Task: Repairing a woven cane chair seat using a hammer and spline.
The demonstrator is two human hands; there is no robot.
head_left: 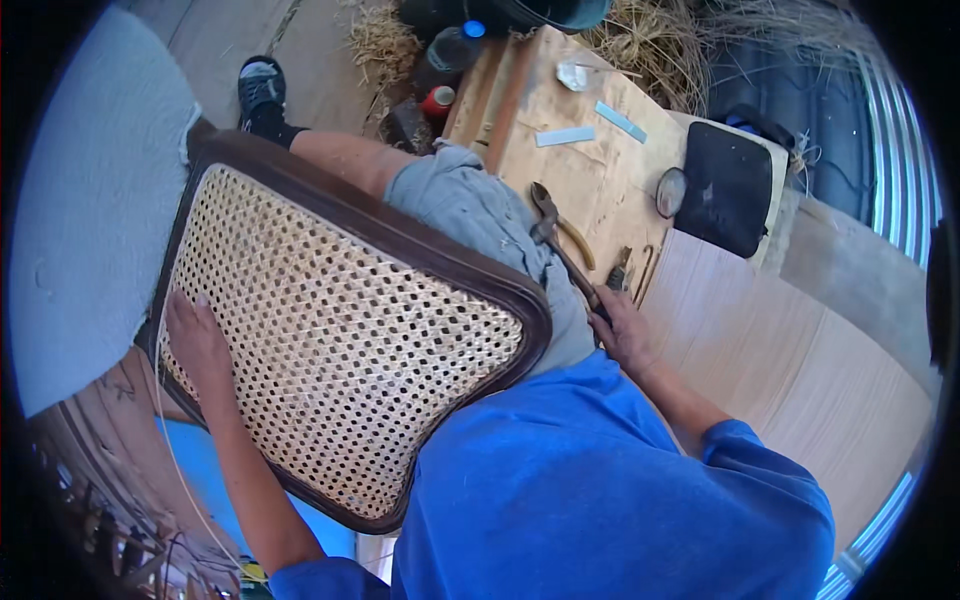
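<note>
A woven cane panel in a dark brown wooden frame (350, 222) lies tilted across my lap. Its open weave (330, 340) has rows of small holes. My left hand (200, 345) rests on the weave near the left edge, fingers stretched out and holding nothing. To the right of the panel, my right hand (625, 330) is closed around the dark handle of a pair of pliers (545, 230). The other handle, yellowish, spreads away from it, and the jaws point away from me. Part of the gripped handle is hidden by my fingers.
Right of my leg stands a wooden bench (590, 175) with two pale strips (565, 136), small tools (620, 270) and a round glass-like piece (671, 192). A black pad (725, 190) lies beyond. Straw-like fibres (650, 55) and a bottle (447, 55) are at the back.
</note>
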